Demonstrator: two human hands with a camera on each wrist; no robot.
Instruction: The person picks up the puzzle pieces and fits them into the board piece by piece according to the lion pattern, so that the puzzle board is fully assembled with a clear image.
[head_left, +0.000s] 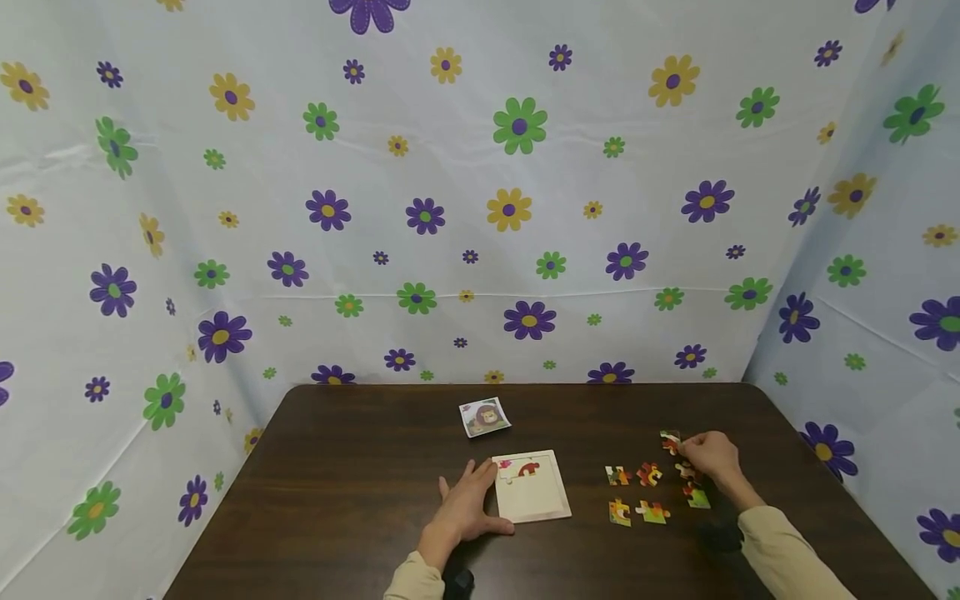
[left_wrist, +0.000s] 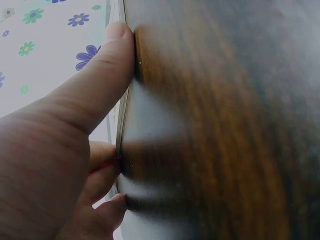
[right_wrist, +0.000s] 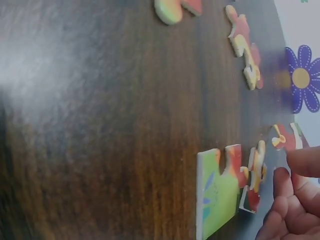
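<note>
A pale square puzzle tray (head_left: 532,498) lies on the table, with a pink and red piece set along its top edge. My left hand (head_left: 467,507) rests at the tray's left side with fingers spread, fingertips at the upper left corner and thumb by the lower one. In the left wrist view, the thumb (left_wrist: 107,65) touches the tabletop. At the right, my right hand (head_left: 712,457) pinches a jigsaw piece (head_left: 669,441) with red and dark green on it, between thumb and forefinger. Just below that hand lie a brown-orange piece (head_left: 686,471) and a green corner piece (head_left: 697,497).
Several more loose pieces lie between tray and right hand, among them a red-orange piece (head_left: 649,474) and a green-yellow one (head_left: 653,512). A lion picture card (head_left: 484,416) lies behind the tray. A flowered curtain (head_left: 450,208) hangs around the dark wooden table (head_left: 337,483).
</note>
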